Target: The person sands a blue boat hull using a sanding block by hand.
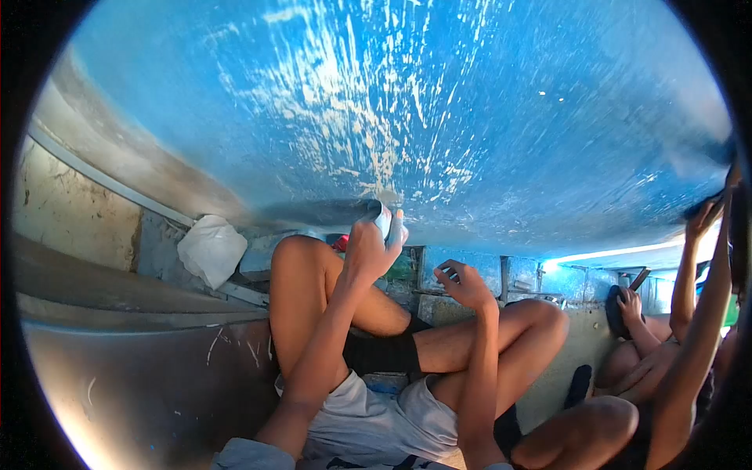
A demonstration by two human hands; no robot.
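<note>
Overhead and in front curves a large blue surface point(509, 133), scuffed with white streaks. My left hand point(374, 249) is raised to its lower part, its fingers closed on a small folded grey sheet point(382, 218) that lies against or very near the surface. My right hand point(464, 283) hangs in the air above my right knee, away from the surface, its fingers loosely curled and apart, with nothing seen in it.
A white plastic bag point(211, 251) lies left of my bent legs. A brown curved panel point(157, 384) fills the lower left. Close on the right, people sit with arms raised to the blue surface; one hand point(629, 304) holds a dark round object point(616, 313).
</note>
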